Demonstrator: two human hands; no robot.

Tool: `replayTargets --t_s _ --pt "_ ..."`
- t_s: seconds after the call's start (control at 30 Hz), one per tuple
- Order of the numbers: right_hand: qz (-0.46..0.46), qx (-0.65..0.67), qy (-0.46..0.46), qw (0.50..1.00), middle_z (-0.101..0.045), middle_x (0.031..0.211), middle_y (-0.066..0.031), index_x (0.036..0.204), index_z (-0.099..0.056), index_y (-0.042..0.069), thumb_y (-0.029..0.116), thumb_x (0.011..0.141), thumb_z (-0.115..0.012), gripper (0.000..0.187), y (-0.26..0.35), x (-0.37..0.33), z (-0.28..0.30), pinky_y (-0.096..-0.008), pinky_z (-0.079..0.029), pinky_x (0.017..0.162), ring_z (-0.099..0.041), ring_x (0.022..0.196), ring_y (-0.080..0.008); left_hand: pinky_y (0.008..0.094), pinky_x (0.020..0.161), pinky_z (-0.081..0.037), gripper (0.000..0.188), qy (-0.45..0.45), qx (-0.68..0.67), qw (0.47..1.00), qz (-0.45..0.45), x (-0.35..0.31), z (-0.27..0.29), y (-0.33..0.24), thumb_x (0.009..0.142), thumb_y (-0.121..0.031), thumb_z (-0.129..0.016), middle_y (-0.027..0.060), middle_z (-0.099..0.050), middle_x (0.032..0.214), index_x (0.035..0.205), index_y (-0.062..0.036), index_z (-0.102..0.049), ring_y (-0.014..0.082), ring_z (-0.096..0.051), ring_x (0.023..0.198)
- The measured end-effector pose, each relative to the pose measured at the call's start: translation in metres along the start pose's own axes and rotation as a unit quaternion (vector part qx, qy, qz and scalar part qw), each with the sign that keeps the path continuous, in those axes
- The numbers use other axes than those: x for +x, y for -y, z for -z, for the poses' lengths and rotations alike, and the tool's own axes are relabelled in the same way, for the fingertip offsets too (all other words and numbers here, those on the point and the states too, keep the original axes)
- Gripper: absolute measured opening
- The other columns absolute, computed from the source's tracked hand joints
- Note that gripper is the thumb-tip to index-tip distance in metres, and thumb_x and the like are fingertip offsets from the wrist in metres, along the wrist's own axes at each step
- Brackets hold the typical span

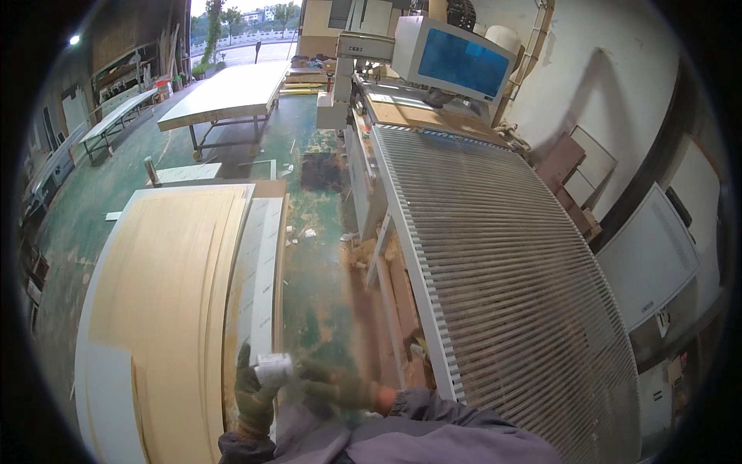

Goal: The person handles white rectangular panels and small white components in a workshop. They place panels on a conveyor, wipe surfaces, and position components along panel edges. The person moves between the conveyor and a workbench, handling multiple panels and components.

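The roll (273, 370), short and white, lies in the left grip (255, 394), a dark-gloved hand. The glove's fingers are closed round its left side and underside, one finger standing upright along its left end; its top and right end are uncovered. The right grip (340, 388), also gloved, is just beside the roll's right end. It is blurred, so I cannot tell how far open it is, whether it touches the roll or what it holds. Left of the roll is a stack of pale boards (170, 271); right, across the floor (313, 271), stands a slatted bed (510, 255).
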State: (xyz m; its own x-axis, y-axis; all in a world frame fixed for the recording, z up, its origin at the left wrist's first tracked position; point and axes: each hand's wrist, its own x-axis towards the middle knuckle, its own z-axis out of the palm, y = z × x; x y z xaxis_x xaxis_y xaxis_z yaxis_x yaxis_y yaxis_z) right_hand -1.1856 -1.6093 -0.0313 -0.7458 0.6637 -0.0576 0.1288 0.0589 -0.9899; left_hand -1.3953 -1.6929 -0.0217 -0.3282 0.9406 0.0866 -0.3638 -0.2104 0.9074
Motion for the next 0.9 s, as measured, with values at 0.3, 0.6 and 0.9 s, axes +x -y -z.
replayTargets --t_s 0.3,0.6,0.9 --pt "-0.043 -0.05 -0.128 0.99 -0.067 0.137 -0.0206 0.146 -0.056 -0.002 0.036 0.096 -0.079 0.067 -0.048 0.157 0.187 -0.0391 -0.055 0.103 -0.067 0.124 -0.0268 0.0409 0.093 -0.06 0.096 0.043 -0.011 0.999 0.015 0.28 -0.033 0.031 0.088 0.001 -0.077 0.0211 -0.072 0.114 0.165 0.0041 -0.02 0.0286 -0.074 0.101" --pt "-0.055 -0.002 -0.256 0.965 -0.067 0.134 -0.0203 0.135 -0.068 0.008 0.015 0.092 -0.078 0.046 -0.047 0.258 0.337 -0.0393 -0.058 0.098 -0.069 0.12 -0.0304 0.0384 0.095 -0.059 0.093 0.176 -0.086 0.981 0.007 0.537 -0.139 0.048 0.089 0.007 -0.072 0.0176 -0.069 0.126 0.167 -0.0034 -0.022 0.0248 -0.069 0.114" --pt "-0.003 -0.094 -0.21 0.973 -0.073 0.115 -0.0131 0.135 -0.064 -0.003 0.025 0.095 -0.077 0.05 -0.058 0.482 0.528 -0.0356 -0.057 0.089 -0.07 0.102 -0.0211 0.0462 0.1 -0.059 0.098 0.079 -0.054 0.994 -0.043 0.781 -0.157 0.088 0.091 0.004 -0.073 0.0221 -0.069 0.127 0.169 -0.0069 -0.014 0.0339 -0.072 0.114"
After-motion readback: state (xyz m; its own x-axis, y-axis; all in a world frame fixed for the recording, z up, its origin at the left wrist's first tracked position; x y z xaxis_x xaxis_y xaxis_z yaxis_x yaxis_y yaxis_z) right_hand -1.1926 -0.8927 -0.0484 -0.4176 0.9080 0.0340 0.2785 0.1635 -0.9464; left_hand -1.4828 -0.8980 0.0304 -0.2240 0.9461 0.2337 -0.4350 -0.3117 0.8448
